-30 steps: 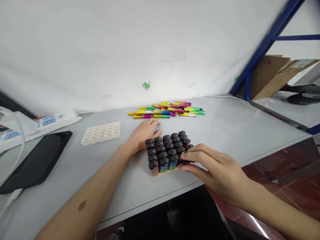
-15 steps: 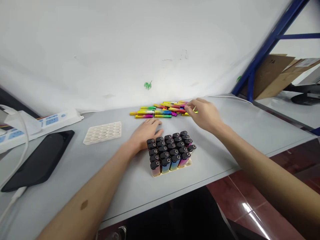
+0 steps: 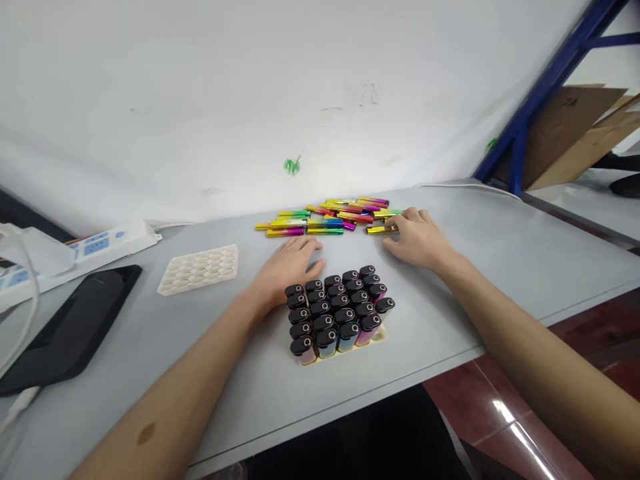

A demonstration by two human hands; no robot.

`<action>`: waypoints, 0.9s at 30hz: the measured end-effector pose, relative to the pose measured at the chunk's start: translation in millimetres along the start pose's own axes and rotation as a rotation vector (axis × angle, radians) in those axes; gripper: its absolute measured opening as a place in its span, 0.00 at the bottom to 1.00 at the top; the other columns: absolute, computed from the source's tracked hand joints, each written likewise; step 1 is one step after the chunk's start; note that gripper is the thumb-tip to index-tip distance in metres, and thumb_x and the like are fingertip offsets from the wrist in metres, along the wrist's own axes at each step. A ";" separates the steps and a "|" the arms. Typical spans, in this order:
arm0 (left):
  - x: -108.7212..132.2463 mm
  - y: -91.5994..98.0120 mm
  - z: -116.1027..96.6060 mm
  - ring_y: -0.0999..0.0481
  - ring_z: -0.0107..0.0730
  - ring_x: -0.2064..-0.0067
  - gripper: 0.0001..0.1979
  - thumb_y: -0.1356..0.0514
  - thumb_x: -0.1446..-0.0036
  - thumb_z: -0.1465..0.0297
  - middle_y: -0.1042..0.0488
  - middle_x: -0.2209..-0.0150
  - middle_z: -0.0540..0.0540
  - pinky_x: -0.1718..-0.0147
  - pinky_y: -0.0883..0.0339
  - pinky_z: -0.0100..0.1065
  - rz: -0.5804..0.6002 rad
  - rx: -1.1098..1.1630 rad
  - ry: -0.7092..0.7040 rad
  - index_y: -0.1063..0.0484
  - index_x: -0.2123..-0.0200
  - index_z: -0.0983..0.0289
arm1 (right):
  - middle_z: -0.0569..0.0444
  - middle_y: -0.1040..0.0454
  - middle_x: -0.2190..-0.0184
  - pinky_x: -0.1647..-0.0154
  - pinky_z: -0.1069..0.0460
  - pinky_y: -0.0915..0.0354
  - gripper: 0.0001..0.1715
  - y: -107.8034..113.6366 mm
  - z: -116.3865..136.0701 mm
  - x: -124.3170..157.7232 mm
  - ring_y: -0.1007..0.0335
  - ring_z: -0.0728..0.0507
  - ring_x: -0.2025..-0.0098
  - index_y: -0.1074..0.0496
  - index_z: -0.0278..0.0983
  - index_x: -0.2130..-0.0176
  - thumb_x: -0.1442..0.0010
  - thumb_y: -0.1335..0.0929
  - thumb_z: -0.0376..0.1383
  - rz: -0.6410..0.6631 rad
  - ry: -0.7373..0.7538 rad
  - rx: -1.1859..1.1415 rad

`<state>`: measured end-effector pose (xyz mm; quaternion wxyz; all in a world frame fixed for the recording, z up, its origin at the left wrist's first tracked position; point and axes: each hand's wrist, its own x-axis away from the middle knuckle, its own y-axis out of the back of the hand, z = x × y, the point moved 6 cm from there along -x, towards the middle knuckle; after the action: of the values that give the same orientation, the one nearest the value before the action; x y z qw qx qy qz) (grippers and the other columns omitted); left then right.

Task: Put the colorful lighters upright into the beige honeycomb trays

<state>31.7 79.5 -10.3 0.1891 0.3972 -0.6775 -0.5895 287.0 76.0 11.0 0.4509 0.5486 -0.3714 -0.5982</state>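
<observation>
My left hand [image 3: 289,268] lies on the desk behind the lighters, fingers stretched forward and thumb apart, holding nothing. Close to its thumb stands a block of lighters [image 3: 333,310] with black tops and coloured bodies. They sit upright in a cream tray [image 3: 345,350], whose front right corner shows an open hole. At the right end of a loose pile, my right hand [image 3: 417,237] has its thumb and fingers around the end of a shiny gold-yellow sleeve [image 3: 381,230]. Other metallic sleeves [image 3: 325,223] in rainbow colours lie heaped near the wall.
To the left is a second cream tray [image 3: 200,269] with rows of holes. A black phone [image 3: 70,327] with a white cable lies beside a white power strip [image 3: 115,241]. A blue metal frame [image 3: 520,150] and cardboard boxes [image 3: 580,133] stand at the right.
My right hand has moved right and down off the heap to the gold-yellow sleeve at its edge. My left hand stays in place, while the camera view has shifted a little.
</observation>
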 end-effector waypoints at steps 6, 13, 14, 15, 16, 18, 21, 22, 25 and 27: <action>-1.5 1.9 -1.0 0.35 0.46 0.39 0.19 0.49 0.35 0.61 0.31 0.41 0.59 0.39 0.39 0.48 0.002 -0.005 -0.007 0.33 0.46 0.63 | 0.47 0.24 0.62 0.50 0.41 0.39 0.14 -4.0 9.7 -1.3 0.32 0.37 0.55 0.24 0.38 0.57 0.43 0.34 0.36 0.130 0.142 -0.274; -0.7 3.2 -2.3 0.35 0.46 0.39 0.18 0.49 0.35 0.61 0.32 0.41 0.59 0.39 0.40 0.49 0.006 -0.003 -0.005 0.33 0.46 0.62 | 0.53 0.26 0.66 0.66 0.48 0.40 0.15 -3.4 41.3 7.4 0.34 0.45 0.67 0.25 0.39 0.56 0.43 0.30 0.40 0.215 0.195 -0.568; -0.6 3.1 -2.5 0.35 0.46 0.39 0.18 0.49 0.34 0.61 0.32 0.41 0.59 0.39 0.40 0.49 0.008 -0.002 -0.006 0.33 0.46 0.62 | 0.53 0.26 0.68 0.68 0.48 0.41 0.14 -4.8 40.5 7.4 0.35 0.45 0.69 0.25 0.39 0.57 0.43 0.30 0.42 0.220 0.169 -0.534; -0.5 2.9 -2.5 0.35 0.46 0.39 0.18 0.49 0.34 0.61 0.32 0.41 0.59 0.39 0.40 0.49 0.009 -0.001 -0.005 0.33 0.46 0.62 | 0.54 0.27 0.70 0.69 0.48 0.43 0.13 -6.3 38.8 7.3 0.37 0.45 0.70 0.25 0.38 0.60 0.42 0.29 0.44 0.231 0.138 -0.496; -0.5 2.7 -2.4 0.35 0.47 0.39 0.18 0.49 0.34 0.61 0.32 0.41 0.59 0.39 0.40 0.49 0.011 -0.001 -0.002 0.33 0.46 0.62 | 0.54 0.28 0.72 0.70 0.48 0.44 0.13 -7.5 36.7 7.3 0.38 0.46 0.71 0.25 0.38 0.64 0.43 0.29 0.45 0.243 0.107 -0.460; -0.7 2.1 -1.8 0.35 0.47 0.39 0.19 0.49 0.34 0.61 0.32 0.41 0.59 0.39 0.40 0.49 0.012 -0.003 0.000 0.33 0.45 0.63 | 0.54 0.29 0.73 0.71 0.48 0.45 0.15 -7.2 33.5 7.3 0.38 0.46 0.72 0.28 0.38 0.69 0.44 0.28 0.47 0.244 0.066 -0.433; -0.7 1.1 -0.7 0.35 0.47 0.39 0.19 0.49 0.34 0.61 0.32 0.41 0.60 0.40 0.39 0.49 0.000 -0.011 -0.008 0.33 0.45 0.64 | 0.53 0.26 0.69 0.68 0.48 0.41 0.14 -1.1 33.6 7.4 0.34 0.45 0.69 0.30 0.38 0.70 0.46 0.27 0.45 0.184 0.049 -0.553; -0.7 0.8 -0.2 0.34 0.47 0.40 0.19 0.49 0.34 0.60 0.32 0.41 0.60 0.40 0.39 0.49 -0.004 -0.012 -0.012 0.33 0.45 0.64 | 0.53 0.25 0.67 0.66 0.47 0.40 0.14 1.2 34.1 7.5 0.33 0.45 0.67 0.30 0.38 0.69 0.46 0.26 0.44 0.163 0.043 -0.632; -0.5 0.1 0.4 0.34 0.47 0.40 0.19 0.49 0.34 0.60 0.31 0.42 0.59 0.40 0.39 0.49 -0.016 -0.005 -0.021 0.33 0.46 0.62 | 0.51 0.23 0.63 0.59 0.45 0.36 0.14 5.2 36.4 7.9 0.29 0.43 0.62 0.29 0.38 0.65 0.44 0.27 0.45 0.152 0.014 -0.897; -0.5 0.2 -0.1 0.34 0.46 0.40 0.18 0.49 0.34 0.60 0.31 0.42 0.59 0.40 0.39 0.49 -0.021 0.001 -0.027 0.33 0.46 0.62 | 0.50 0.22 0.63 0.56 0.44 0.34 0.15 7.3 38.3 8.3 0.28 0.42 0.60 0.28 0.38 0.64 0.44 0.27 0.45 0.158 -0.002 -1.059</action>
<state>32.0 79.8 -10.0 0.1735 0.3963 -0.6760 -0.5966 250.1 63.9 19.8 0.7093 0.2157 -0.0595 -0.6684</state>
